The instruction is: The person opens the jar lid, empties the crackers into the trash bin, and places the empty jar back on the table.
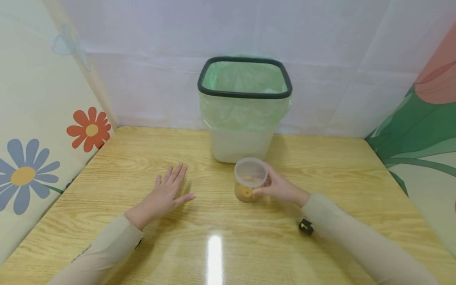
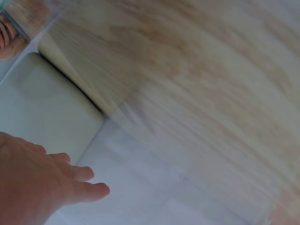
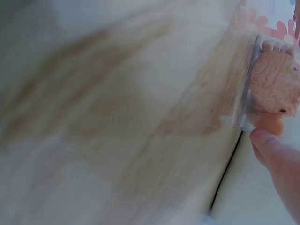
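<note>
A round clear plastic tub (image 1: 251, 174) with several orange-brown biscuit-like pieces (image 1: 246, 192) in its bottom stands upright in front of the bin. My right hand (image 1: 279, 186) grips it from the right, thumb in front and fingers round the far side. Whether its base touches the table cannot be told. The right wrist view shows a pinkish-brown piece (image 3: 274, 84) through the tub wall near the thumb. My left hand (image 1: 162, 196) is over the table on the left, palm down, fingers straight and spread, holding nothing.
A white waste bin (image 1: 240, 144) with a green liner (image 1: 246, 113) and a dark rim (image 1: 246, 94) stands at the back middle of the wooden table (image 1: 171, 257). A small black object (image 1: 305, 227) shows beside the right sleeve. Flower-printed panels flank the table.
</note>
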A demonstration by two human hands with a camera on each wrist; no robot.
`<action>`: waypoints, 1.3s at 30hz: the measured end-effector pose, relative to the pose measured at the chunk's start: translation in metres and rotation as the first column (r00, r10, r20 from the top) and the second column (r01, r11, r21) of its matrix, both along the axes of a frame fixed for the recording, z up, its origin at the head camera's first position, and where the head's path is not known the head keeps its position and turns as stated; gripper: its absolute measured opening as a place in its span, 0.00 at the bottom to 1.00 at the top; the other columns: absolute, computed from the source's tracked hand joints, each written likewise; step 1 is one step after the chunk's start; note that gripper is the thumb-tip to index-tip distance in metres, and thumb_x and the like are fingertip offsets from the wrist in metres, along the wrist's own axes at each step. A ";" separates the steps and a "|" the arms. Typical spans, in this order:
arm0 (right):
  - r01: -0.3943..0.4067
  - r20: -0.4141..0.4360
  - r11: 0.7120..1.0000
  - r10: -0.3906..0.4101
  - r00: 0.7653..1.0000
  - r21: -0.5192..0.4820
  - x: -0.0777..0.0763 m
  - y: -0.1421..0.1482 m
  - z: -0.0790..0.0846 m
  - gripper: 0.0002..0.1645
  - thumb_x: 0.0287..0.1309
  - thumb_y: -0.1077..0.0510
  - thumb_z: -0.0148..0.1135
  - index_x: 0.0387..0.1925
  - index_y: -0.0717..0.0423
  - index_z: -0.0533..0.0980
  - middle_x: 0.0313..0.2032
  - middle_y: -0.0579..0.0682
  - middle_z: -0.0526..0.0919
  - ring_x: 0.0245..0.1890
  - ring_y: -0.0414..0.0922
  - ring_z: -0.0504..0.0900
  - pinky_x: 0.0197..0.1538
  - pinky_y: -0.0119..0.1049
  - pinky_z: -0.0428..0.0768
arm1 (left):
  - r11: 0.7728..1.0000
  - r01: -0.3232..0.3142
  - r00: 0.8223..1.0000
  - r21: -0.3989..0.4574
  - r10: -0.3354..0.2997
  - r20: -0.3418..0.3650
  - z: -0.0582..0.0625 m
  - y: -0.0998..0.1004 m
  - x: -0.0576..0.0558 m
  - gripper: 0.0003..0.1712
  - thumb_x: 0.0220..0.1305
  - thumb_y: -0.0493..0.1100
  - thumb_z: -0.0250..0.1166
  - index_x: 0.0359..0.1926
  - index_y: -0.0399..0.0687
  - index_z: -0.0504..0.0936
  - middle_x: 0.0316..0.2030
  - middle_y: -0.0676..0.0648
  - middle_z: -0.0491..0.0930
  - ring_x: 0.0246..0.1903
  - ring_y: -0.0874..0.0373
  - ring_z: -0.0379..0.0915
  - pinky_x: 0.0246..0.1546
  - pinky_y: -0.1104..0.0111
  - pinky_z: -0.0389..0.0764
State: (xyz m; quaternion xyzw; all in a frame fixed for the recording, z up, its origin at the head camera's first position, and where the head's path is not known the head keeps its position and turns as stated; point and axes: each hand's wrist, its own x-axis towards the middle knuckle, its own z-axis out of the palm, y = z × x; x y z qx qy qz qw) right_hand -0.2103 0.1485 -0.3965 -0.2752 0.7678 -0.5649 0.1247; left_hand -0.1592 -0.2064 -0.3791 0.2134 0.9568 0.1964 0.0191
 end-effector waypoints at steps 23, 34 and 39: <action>-0.021 0.030 1.000 0.021 0.999 0.008 0.000 -0.013 0.004 0.55 0.49 0.71 0.70 0.71 0.67 0.48 0.65 0.68 0.60 0.63 0.66 0.65 0.63 0.54 0.68 | 1.000 0.001 1.000 -0.005 -0.001 0.009 0.000 0.000 0.001 0.51 0.69 0.60 0.56 0.74 0.31 0.42 0.74 0.30 0.37 0.71 0.30 0.27 0.60 0.29 0.37; -0.036 0.020 0.999 0.036 0.999 -0.002 -0.002 -0.019 0.002 0.55 0.47 0.71 0.71 0.71 0.67 0.48 0.65 0.68 0.61 0.63 0.65 0.65 0.63 0.53 0.69 | 1.000 -0.006 1.000 0.000 0.006 0.000 -0.003 0.000 0.001 0.51 0.69 0.59 0.57 0.73 0.29 0.43 0.73 0.30 0.39 0.71 0.29 0.29 0.60 0.28 0.38; -0.054 0.024 0.999 0.054 0.998 -0.010 -0.004 -0.021 0.001 0.56 0.47 0.71 0.71 0.72 0.66 0.48 0.66 0.67 0.61 0.64 0.64 0.65 0.63 0.52 0.68 | 1.000 -0.005 1.000 0.002 0.005 0.005 -0.003 0.001 0.001 0.51 0.69 0.58 0.58 0.73 0.28 0.43 0.73 0.30 0.38 0.70 0.29 0.29 0.60 0.28 0.37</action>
